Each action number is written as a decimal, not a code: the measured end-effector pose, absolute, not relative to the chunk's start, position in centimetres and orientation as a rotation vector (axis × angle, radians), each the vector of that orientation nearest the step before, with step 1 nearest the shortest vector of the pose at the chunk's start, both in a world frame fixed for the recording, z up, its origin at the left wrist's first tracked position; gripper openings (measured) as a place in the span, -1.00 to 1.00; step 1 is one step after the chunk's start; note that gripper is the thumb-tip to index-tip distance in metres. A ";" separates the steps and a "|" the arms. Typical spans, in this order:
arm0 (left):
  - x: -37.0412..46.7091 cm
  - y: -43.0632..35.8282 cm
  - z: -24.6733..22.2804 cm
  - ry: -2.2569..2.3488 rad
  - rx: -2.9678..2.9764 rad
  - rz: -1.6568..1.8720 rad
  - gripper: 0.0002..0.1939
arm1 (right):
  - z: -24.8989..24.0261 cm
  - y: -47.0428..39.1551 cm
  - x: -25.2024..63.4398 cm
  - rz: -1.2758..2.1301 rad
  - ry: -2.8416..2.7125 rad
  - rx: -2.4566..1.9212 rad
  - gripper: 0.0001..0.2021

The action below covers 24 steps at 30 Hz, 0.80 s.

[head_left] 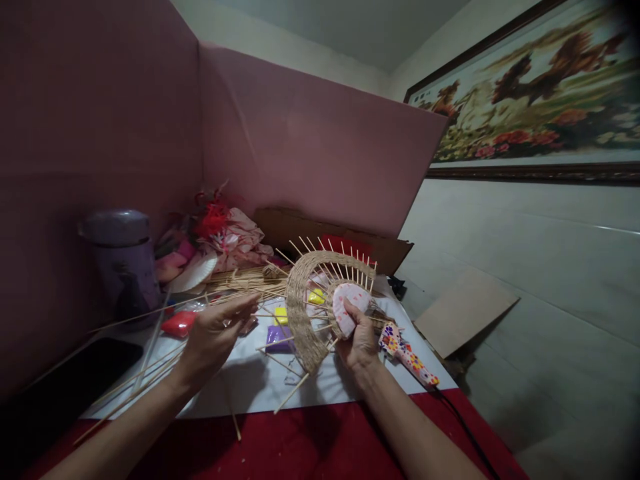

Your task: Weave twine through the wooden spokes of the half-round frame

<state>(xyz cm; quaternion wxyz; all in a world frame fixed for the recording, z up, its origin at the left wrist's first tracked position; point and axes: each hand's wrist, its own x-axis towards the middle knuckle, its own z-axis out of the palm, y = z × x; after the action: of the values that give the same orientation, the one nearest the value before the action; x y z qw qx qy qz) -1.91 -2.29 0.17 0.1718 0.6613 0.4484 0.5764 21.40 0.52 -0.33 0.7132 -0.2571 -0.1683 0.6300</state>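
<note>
My right hand (361,340) grips a half-woven fan-shaped piece at its centre, the thumb pressed on a white padded disc (350,300) with pink spots. Thin wooden sticks radiate from this centre. A curved band of twisted straw-coloured cord (299,300) is woven through them, leaving many stick ends poking past the outer edge. To the left of the piece, my left hand (217,333) is raised with fingers stretched toward the stick tips. I see nothing held in it, though its palm side is partly hidden.
A glue gun (407,353) with a flowered pattern lies right, its cord trailing off the front. Purple (279,339) and red packets (179,324) lie on the white sheet (240,393). Loose sticks, a dark phone-like slab (103,367) and a lilac flask (123,267) are left. Pink panels stand behind.
</note>
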 end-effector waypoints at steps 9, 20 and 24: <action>-0.8 -2.7 -0.3 1.121 1.994 1.529 -0.81 | -0.9 -0.1 20.8 1.488 -0.454 -0.635 -0.76; -0.9 -2.5 -0.8 1.127 2.049 1.503 -0.79 | -1.0 -0.1 20.6 1.545 -0.399 -0.613 -0.74; -1.0 -2.4 -1.0 1.163 1.979 1.470 -0.80 | -0.9 -0.1 20.5 1.529 -0.383 -0.644 -0.78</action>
<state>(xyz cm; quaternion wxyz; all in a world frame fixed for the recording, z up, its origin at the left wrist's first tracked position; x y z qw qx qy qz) -0.96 -2.41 -0.97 0.2064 0.7104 0.4174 0.5278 20.47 -0.09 -0.88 0.6589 -0.2844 -0.1692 0.6755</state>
